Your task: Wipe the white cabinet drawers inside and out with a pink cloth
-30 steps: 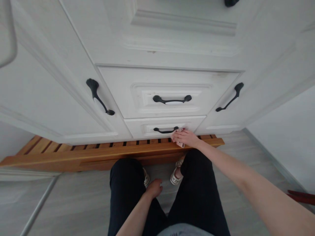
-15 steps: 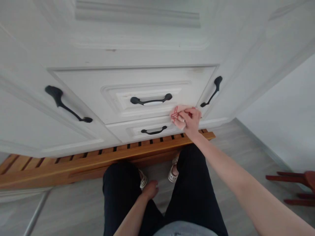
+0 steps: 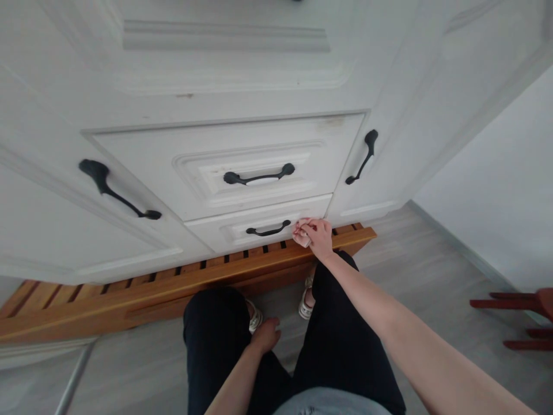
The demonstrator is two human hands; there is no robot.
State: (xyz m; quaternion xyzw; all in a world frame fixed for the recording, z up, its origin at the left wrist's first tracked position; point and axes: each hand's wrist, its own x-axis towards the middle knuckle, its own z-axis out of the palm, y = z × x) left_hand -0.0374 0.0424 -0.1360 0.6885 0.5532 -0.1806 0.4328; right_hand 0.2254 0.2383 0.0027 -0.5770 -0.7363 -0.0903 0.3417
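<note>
My right hand (image 3: pixel 320 237) is closed on a bunched pink cloth (image 3: pixel 301 235) with red lines on it. Cloth and fingers are at the right end of the lower drawer (image 3: pixel 228 231), just beside its black handle (image 3: pixel 268 230). Above it is the upper drawer (image 3: pixel 194 167), shut, with a black and white handle (image 3: pixel 259 177). My left hand (image 3: pixel 265 335) hangs between my knees with nothing visible in it, its fingers loosely apart.
A slatted wooden bench (image 3: pixel 173 294) runs along the cabinet's foot, close to my knees. Tall black handles (image 3: pixel 123 196) flank the drawers on the white cabinet doors. Dark red wooden legs (image 3: pixel 505 304) stand at the right, near the white wall (image 3: pixel 496 202).
My right hand has moved down with the cloth, from the seam between the drawers to the lower drawer's right end. The view has shifted slightly. My left hand stays between my knees.
</note>
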